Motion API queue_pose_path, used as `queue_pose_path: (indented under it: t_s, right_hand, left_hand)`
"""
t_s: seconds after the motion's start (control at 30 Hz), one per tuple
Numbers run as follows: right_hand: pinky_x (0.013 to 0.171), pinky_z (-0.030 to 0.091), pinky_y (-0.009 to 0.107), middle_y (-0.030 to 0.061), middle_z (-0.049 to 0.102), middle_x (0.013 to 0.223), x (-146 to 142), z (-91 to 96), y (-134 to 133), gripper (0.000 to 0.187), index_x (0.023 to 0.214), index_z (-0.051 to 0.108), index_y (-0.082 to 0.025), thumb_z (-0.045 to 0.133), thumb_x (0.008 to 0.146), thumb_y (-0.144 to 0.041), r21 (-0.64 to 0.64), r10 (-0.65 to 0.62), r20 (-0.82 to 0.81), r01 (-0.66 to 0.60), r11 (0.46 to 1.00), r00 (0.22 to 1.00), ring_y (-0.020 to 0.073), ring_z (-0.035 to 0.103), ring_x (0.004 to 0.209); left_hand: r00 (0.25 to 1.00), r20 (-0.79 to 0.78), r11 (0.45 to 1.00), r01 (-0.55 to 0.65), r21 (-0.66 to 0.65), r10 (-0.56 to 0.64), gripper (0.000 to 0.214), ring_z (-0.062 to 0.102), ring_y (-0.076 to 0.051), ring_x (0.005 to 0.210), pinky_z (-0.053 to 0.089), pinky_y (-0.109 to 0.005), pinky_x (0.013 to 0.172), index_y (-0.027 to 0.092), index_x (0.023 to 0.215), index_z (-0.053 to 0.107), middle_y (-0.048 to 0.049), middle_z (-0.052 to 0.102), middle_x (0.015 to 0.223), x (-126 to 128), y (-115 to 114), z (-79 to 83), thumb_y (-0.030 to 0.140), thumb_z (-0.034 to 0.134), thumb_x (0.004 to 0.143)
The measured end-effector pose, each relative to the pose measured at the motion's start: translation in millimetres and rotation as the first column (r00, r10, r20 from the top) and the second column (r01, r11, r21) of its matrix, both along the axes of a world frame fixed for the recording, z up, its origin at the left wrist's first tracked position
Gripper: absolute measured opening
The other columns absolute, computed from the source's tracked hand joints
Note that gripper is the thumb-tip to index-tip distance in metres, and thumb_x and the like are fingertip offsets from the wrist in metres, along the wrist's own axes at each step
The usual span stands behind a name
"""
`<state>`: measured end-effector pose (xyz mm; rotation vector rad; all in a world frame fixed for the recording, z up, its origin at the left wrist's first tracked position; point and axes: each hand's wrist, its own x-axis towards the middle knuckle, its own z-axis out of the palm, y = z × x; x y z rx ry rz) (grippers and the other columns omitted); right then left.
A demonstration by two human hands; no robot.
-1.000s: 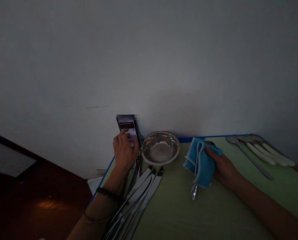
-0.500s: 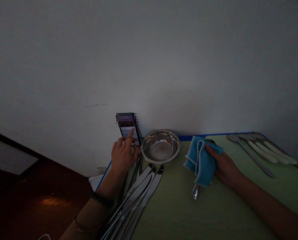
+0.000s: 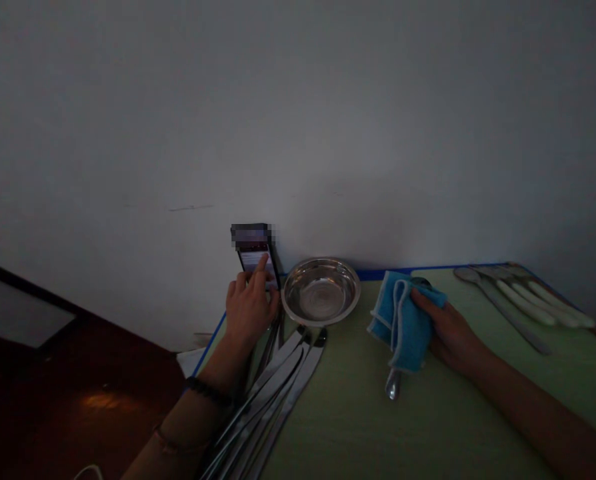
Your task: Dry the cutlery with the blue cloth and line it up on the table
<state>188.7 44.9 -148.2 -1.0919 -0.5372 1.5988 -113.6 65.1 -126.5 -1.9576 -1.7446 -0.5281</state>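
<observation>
My left hand [image 3: 251,308] reaches to a phone [image 3: 253,259] that leans against the wall; its index finger is stretched out at the lit screen, and nothing is held in it. My right hand [image 3: 451,333] grips a folded blue cloth [image 3: 411,333] with pale edging, thumb on top. The cloth is wrapped around a piece of metal cutlery, probably a spoon [image 3: 393,385], whose handle end sticks out below; a dark rounded end shows at the top, and the middle is hidden. Between the hands stands a shiny metal bowl [image 3: 321,293].
Several table knives [image 3: 283,393] lie in a bundle beside my left forearm. On the right of the green tabletop [image 3: 348,413] are a long-handled spoon [image 3: 508,313] and several pieces of cutlery with white handles [image 3: 533,303]. A plain wall [image 3: 298,120] rises behind the table.
My left index finger has shifted slightly at the phone, and the content on its screen looks different. My right hand keeps the cloth in the same spot.
</observation>
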Motion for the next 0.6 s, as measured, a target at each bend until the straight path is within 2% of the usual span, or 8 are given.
queue_pose_path:
  t_s: [0.1,0.3,0.47,0.6]
  right_hand:
    - [0.066,0.053,0.032,-0.0007,0.069,0.069,-0.6,1.2,-0.3,0.023,0.084,0.063,-0.021,0.069,0.067,-0.036,0.007,0.002,-0.006,-0.002,1.000,1.000,0.0163,0.064,0.060]
    - [0.065,0.054,0.031,-0.0018,0.069,0.069,-0.3,0.6,-0.3,0.021,0.084,0.064,-0.022,0.069,0.068,-0.036,0.000,-0.003,0.018,0.003,1.000,1.000,0.0150,0.063,0.057]
    - [0.069,0.054,0.033,-0.0012,0.069,0.069,0.1,0.2,-0.2,0.029,0.091,0.064,-0.022,0.070,0.066,-0.035,-0.003,0.000,0.001,0.000,1.000,1.000,0.0159,0.064,0.058]
    - [0.070,0.053,0.033,-0.0015,0.069,0.067,-0.6,0.1,-0.2,0.026,0.088,0.064,-0.022,0.071,0.066,-0.035,0.002,0.003,-0.006,-0.003,1.000,1.000,0.0160,0.064,0.060]
  left_hand:
    - [1.000,-0.017,1.000,-0.002,0.004,0.002,0.026,0.048,-0.029,0.097,0.037,-0.040,0.082,0.015,0.103,0.052,-0.0094,0.063,0.105,-0.1,0.6,-0.4,0.021,0.044,0.080]
    - [0.999,-0.037,0.995,-0.010,0.097,0.014,0.020,0.047,-0.031,0.099,0.037,-0.041,0.082,0.014,0.094,0.052,-0.0137,0.048,0.126,-2.8,2.4,-0.4,0.023,0.049,0.076]
    - [1.000,0.001,0.992,-0.009,0.125,0.009,0.020,0.046,-0.031,0.100,0.038,-0.041,0.083,0.012,0.092,0.051,-0.0162,0.050,0.116,-6.0,5.3,-2.5,0.022,0.050,0.074]
    - [1.000,0.006,0.993,-0.003,0.122,0.002,0.020,0.047,-0.031,0.099,0.039,-0.040,0.082,0.012,0.092,0.050,-0.0161,0.050,0.110,-6.5,6.6,-3.7,0.022,0.050,0.075]
